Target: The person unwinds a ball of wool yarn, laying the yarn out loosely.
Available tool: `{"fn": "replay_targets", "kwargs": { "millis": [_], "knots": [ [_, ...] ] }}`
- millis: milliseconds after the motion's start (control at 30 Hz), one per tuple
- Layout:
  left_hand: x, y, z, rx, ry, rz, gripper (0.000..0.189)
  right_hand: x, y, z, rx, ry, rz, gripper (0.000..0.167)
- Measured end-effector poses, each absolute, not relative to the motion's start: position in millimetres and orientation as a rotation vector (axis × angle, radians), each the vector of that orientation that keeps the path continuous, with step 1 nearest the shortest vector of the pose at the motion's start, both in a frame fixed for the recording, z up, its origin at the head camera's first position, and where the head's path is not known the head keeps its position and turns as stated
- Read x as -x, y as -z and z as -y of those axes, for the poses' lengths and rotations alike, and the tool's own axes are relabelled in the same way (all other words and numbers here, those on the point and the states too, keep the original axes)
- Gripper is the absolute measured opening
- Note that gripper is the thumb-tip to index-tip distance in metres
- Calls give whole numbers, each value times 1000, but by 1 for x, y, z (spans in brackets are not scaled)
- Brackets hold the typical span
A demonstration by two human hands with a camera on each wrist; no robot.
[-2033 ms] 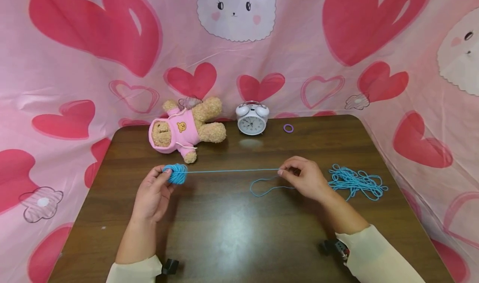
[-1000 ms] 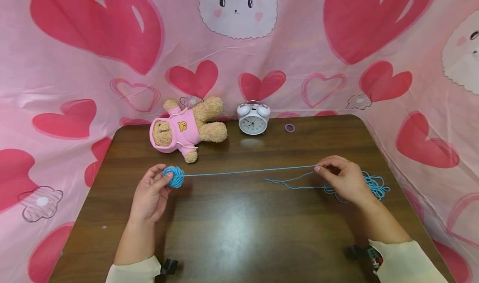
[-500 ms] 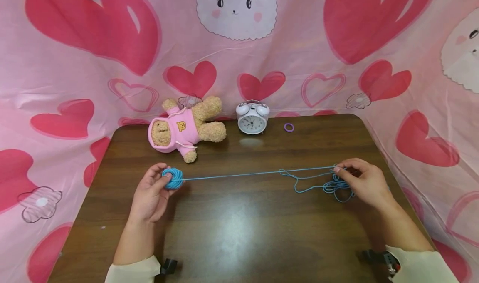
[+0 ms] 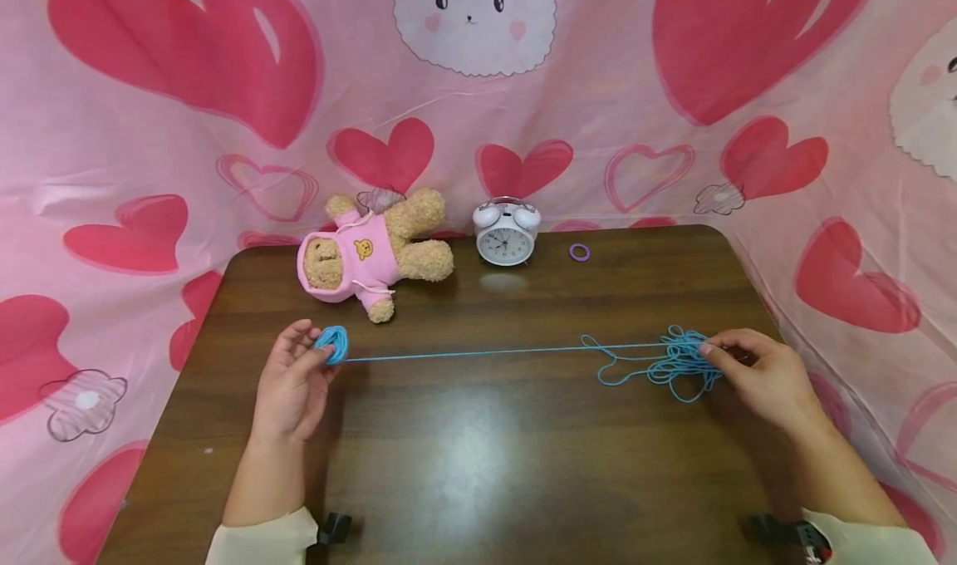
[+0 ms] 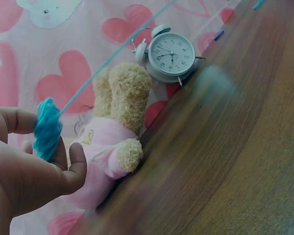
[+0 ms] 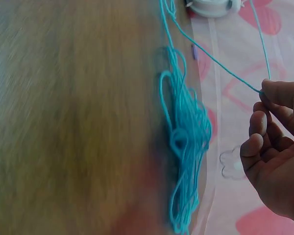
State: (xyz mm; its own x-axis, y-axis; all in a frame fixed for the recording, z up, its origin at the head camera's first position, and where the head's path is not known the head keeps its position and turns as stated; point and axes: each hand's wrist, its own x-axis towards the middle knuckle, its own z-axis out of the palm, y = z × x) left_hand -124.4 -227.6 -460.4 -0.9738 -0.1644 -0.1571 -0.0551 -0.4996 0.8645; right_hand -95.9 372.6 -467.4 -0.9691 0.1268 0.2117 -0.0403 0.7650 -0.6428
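My left hand holds a small wound ball of blue yarn between thumb and fingers, above the left part of the table. From the ball a strand runs taut across to my right hand, whose thumb and forefinger pinch it. The right wrist view shows the pinch at the fingertips, the strand bending there. A loose tangle of the same yarn lies on the table beside the right hand, which hides part of it in the head view.
A teddy bear in a pink hoodie lies on its back at the table's far left. To its right stand a white alarm clock and a purple ring. Heart-patterned pink cloth hangs behind the brown table.
My right hand has moved to the right, drawing the strand longer across the table. The left hand has shifted slightly left and turned the ball. The yarn's loose loops have slid rightward.
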Motion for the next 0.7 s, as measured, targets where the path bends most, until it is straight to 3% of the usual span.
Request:
{"fn": "replay_targets", "kwargs": {
  "millis": [700],
  "knots": [
    [123,458,234,-421,2627,1422,39,70,477,-430,277,-992,2749,26]
  ]
}}
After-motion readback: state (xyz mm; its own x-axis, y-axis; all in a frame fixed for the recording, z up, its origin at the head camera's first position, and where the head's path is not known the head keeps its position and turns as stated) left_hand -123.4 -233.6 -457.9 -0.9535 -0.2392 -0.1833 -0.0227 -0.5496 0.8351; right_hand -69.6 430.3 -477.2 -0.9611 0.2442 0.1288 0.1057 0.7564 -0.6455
